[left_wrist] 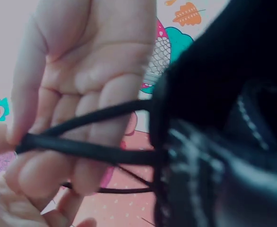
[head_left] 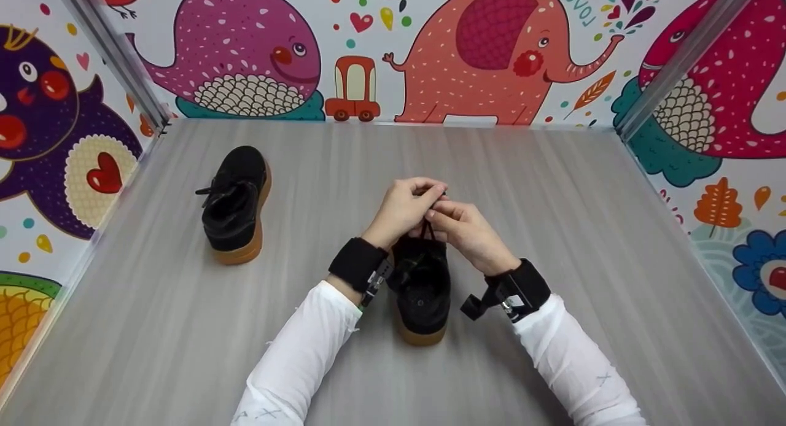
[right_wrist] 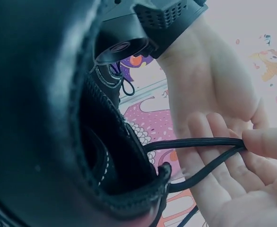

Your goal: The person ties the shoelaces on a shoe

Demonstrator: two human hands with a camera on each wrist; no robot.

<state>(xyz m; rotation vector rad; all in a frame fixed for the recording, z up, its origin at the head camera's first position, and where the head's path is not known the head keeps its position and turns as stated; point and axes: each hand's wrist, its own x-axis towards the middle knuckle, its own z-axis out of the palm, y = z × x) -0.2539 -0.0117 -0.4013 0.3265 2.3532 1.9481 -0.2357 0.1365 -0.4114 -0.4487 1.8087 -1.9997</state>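
Black laces (left_wrist: 96, 149) in the pinch of left hand (head_left: 402, 206) and right hand (head_left: 471, 234), above the nearer shoe (head_left: 424, 318).

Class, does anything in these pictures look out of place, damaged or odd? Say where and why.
The left white fabric sleeve looks slightly frayed around its cuff, and a grey cross-shaped mark lower down seems odd on plain cloth. The nearer black, tan-soled shoe stands upright, showing no visible damage.

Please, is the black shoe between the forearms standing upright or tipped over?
Upright: in the head view, the black shoe has its opening facing up, tan sole underneath.
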